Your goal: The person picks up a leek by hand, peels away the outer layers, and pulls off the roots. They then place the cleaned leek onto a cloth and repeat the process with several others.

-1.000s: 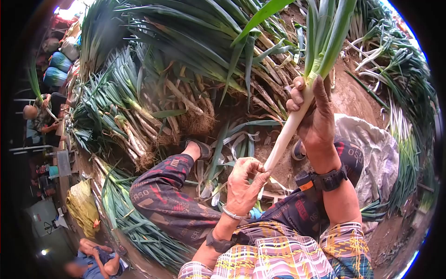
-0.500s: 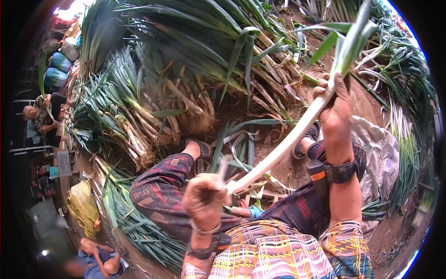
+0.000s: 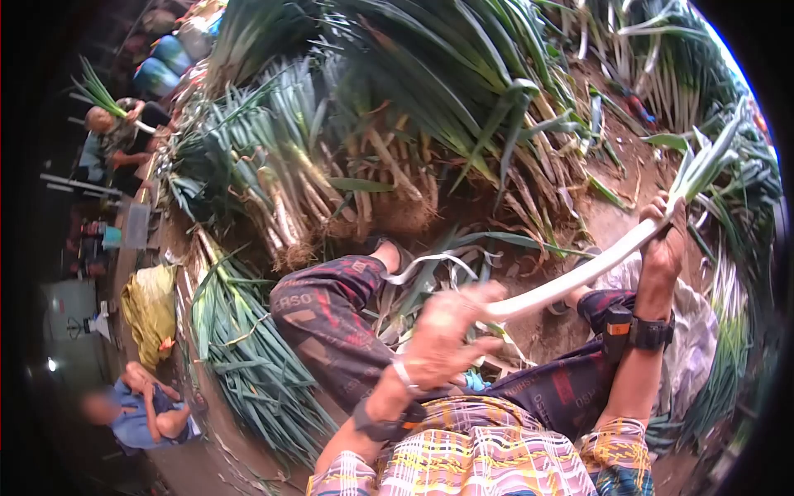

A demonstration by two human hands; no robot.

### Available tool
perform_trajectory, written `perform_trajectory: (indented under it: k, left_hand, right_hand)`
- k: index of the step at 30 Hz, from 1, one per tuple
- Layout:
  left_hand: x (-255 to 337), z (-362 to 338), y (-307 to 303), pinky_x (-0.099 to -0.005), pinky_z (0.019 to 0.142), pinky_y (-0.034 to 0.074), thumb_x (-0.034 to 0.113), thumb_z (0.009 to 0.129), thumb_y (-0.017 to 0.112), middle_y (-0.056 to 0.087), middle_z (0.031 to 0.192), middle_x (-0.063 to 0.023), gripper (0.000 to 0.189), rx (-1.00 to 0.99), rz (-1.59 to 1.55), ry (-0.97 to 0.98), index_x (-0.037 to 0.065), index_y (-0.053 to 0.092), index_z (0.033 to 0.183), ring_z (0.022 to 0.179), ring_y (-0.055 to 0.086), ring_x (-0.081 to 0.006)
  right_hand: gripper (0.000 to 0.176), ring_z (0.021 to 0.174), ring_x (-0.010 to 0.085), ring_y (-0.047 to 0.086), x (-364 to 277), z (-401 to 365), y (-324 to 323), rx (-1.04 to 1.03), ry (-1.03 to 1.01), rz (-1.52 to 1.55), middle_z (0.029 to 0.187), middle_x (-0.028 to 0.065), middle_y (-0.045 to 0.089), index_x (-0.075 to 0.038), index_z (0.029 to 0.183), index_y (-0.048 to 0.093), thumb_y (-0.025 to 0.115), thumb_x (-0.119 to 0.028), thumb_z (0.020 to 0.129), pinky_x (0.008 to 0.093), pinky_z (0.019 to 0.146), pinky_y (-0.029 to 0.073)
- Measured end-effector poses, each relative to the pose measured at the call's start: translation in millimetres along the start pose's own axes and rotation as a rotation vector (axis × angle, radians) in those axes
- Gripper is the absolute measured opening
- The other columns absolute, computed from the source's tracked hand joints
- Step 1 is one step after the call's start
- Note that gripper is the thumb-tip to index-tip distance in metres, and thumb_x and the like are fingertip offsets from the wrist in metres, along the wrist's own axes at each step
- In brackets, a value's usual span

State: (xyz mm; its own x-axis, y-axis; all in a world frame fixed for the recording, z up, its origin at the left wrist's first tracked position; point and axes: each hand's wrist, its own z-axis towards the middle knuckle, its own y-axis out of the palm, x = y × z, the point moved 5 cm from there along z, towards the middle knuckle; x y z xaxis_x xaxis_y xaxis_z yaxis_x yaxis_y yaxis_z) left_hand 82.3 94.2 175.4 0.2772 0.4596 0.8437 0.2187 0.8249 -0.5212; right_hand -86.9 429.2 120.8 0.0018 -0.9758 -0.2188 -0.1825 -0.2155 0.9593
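Note:
A long peeled leek (image 3: pixel 571 283) lies slantwise across my lap, white stalk toward the lower left and green leaves at the upper right. My right hand (image 3: pixel 666 236) is wrapped round it just below the leaves. Beside the stalk's lower end is my left hand (image 3: pixel 451 331), slightly blurred, fingers spread and thumb apart; whether it touches the stalk I cannot tell. Pale peeled strips (image 3: pixel 438 260) lie on the ground between my legs. Uncleaned leeks with roots (image 3: pixel 285 207) are heaped in front of me.
More leeks lie at the left (image 3: pixel 248 347) and right (image 3: pixel 728 331). A whitish sack (image 3: pixel 691 331) is beside my right leg, a yellow sack (image 3: pixel 151 310) at the left. Two people sit further left, one (image 3: pixel 124 132) holding a leek, another (image 3: pixel 149 413) lower down.
My left hand has gone from closed at the stalk's lower end to spread fingers. My right hand and the leek appear further right and lower; the whole view has shifted too.

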Motion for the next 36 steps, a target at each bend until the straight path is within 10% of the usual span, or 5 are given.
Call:
perform_trajectory:
  k: [13,17,18,29,36]
  left_hand:
    - [-58,-83,-89,-0.0206,0.041,0.027,0.015,0.091,0.053,0.027,0.052,0.0097,0.021,0.887,-0.851,-0.384,0.004,0.060,0.107,0.042,0.024,-0.0026]
    - [-47,-69,-71,-0.0201,0.044,0.035,0.015,0.088,0.058,0.050,0.060,0.0045,0.025,0.615,-0.691,-0.487,0.001,0.058,0.109,0.044,0.038,-0.0033]
    - [-43,-64,-71,-0.0191,0.048,0.038,0.013,0.087,0.060,0.057,0.070,0.0008,0.027,0.513,-0.671,-0.433,0.000,0.057,0.110,0.051,0.046,-0.0049]
    - [-13,-90,-241,-0.0200,0.059,0.045,0.005,0.084,0.056,0.061,0.077,-0.0026,0.023,0.002,0.001,-0.832,0.000,0.058,0.106,0.065,0.054,-0.0069]
    - [-65,118,-224,-0.0311,0.071,0.049,0.016,0.082,0.056,0.064,0.090,-0.0125,0.024,-0.304,0.568,-0.312,0.000,0.061,0.099,0.075,0.061,-0.0211]
  right_hand:
    - [0.018,0.072,0.0169,0.043,-371,-28,-24,-0.104,-0.340,-0.321,0.083,0.0070,0.043,0.004,0.098,0.044,0.053,-0.007,0.087,0.0271,0.065,0.042]
    - [0.014,0.077,0.0151,0.049,-525,-136,-34,0.219,-1.094,-1.968,0.087,0.0086,0.046,0.004,0.094,0.048,0.048,-0.010,0.092,0.0256,0.069,0.045]
    - [0.019,0.074,0.0163,0.052,-596,-152,-76,0.373,-0.880,-1.031,0.091,0.0110,0.049,0.005,0.101,0.050,0.051,-0.011,0.091,0.0265,0.067,0.047]
    - [0.049,0.124,0.0218,0.039,-360,-307,-155,1.043,-0.528,-0.970,0.134,0.0051,0.042,-0.020,0.131,0.042,0.048,-0.037,0.085,0.0435,0.096,0.032]
    - [0.038,0.110,0.0177,0.051,-133,-132,65,0.089,-0.263,-0.852,0.123,0.0098,0.052,-0.006,0.127,0.044,0.048,-0.015,0.090,0.0400,0.092,0.044]
